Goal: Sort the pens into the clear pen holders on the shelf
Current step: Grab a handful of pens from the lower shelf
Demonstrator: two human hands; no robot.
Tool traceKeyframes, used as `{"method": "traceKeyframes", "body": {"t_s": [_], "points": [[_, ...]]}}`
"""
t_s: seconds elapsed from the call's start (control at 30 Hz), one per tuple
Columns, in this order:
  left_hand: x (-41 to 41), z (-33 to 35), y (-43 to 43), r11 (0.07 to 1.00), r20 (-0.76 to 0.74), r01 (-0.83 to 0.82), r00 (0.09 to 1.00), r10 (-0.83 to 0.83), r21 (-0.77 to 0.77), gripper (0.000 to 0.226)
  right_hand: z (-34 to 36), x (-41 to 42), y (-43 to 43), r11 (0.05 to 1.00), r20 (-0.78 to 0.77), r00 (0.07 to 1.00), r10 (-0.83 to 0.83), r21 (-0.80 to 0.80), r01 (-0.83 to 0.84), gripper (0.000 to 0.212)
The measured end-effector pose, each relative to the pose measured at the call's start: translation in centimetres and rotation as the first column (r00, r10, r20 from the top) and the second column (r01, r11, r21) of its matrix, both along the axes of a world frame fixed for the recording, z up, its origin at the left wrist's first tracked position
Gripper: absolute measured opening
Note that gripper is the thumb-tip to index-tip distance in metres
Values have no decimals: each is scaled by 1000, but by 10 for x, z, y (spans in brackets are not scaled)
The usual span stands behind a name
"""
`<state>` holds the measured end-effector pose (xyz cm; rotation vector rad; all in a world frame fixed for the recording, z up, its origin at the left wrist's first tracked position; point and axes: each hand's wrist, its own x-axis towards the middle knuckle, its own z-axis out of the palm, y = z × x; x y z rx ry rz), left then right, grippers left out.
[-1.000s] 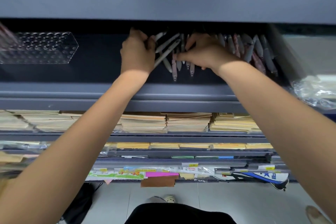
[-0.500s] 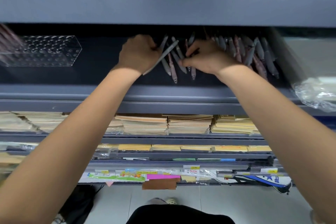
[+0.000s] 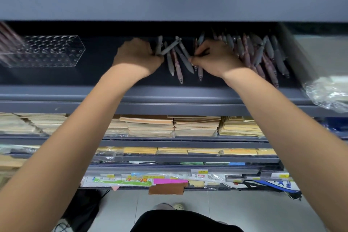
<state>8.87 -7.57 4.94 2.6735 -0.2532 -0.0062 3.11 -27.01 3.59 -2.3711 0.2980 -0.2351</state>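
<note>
1. Two hands reach into the dark grey shelf (image 3: pixel 169 94), both approx. at its middle, w/ the bare forearms coming up from below.
2. The left hand (image 3: pixel 138 56) has its fingers curled round a few grey pens (image 3: pixel 170 49). One slants up to the right out of the fist, and another stands nearly upright above the knuckles.
3. The right hand (image 3: pixel 216 58) has thumb + forefinger pinched on a lower pen (image 3: pixel 200 74). Its tip pokes out beneath the hand toward the shelf's front edge; the rest is hidden by the hand.
4. Btwn the hands lie loose pens (image 3: pixel 178 67), grey and dull pink. They lie flat on the shelf floor, tips toward the front, some crossing.
5. Just right of the right hand is a pen pile (image 3: pixel 263 58) in the same colours, fanned and overlapping. Can't tell whether the hand touches it.
6. A clear pen holder (image 3: pixel 49 51) w/ rows of round holes sits on the same shelf, well left of the left hand. Pinkish streaks at its far-left end are too blurred to identify.
7. A crumpled plastic bag (image 3: pixel 327 92) sits at the shelf's right end.
8. The shelf below holds stacks of tan notebooks (image 3: pixel 150 126).
</note>
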Motion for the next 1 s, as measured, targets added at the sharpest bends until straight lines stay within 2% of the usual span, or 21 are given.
{"method": "traceKeyframes", "body": {"t_s": [0.07, 0.13, 0.2, 0.4, 0.47, 0.53, 0.6, 0.7, 0.83, 0.9, 1.0], "points": [[-7, -4, 2, 997, 17, 5, 1000, -7, 80, 26, -1, 1, 0, 1000, 3, 1000, -8, -7, 8, 18], [-12, -4, 3, 998, 62, 13, 998, -17, 58, 16, -1, 1, 0, 1000, 4, 1000, -17, -16, 17, 19], [-15, -2, 4, 1000, 74, 21, 997, -22, 14, 24, -1, 2, -1, 1000, 9, 1000, -17, -12, 17, 19], [-15, 6, -5, 993, 35, 99, 994, -101, 65, 30, -2, 0, -2, 999, 19, 1000, -18, 30, 17, 18], [-12, 8, -8, 989, 34, 119, 992, -122, 83, 40, -2, 0, -3, 999, 19, 1000, -18, 39, 17, 18], [-9, 10, -9, 986, -1, 129, 992, -130, 103, 52, -2, -1, -4, 999, 18, 1000, -13, 45, 12, 19], [-5, 10, -10, 984, -62, 140, 989, -134, 106, 55, -2, -2, -3, 999, 15, 1000, -7, 50, 6, 19], [1, 11, -9, 990, -117, 134, 985, -130, 31, 43, 1, -2, -3, 998, 5, 1000, -3, 62, 3, 19], [-1, 11, -6, 994, -7, 11, 1000, -12, -107, 33, 5, -2, -4, 998, -3, 1000, 2, 67, -2, 11], [-9, 9, -5, 999, 2, -47, 999, 47, -14, 34, 4, -1, -3, 997, 1, 1000, 1, 72, -1, 7], [-19, 8, -9, 971, 7, -56, 998, 56, 232, 28, 3, 1, -3, 993, 25, 1000, -8, 118, 5, 11]]}}
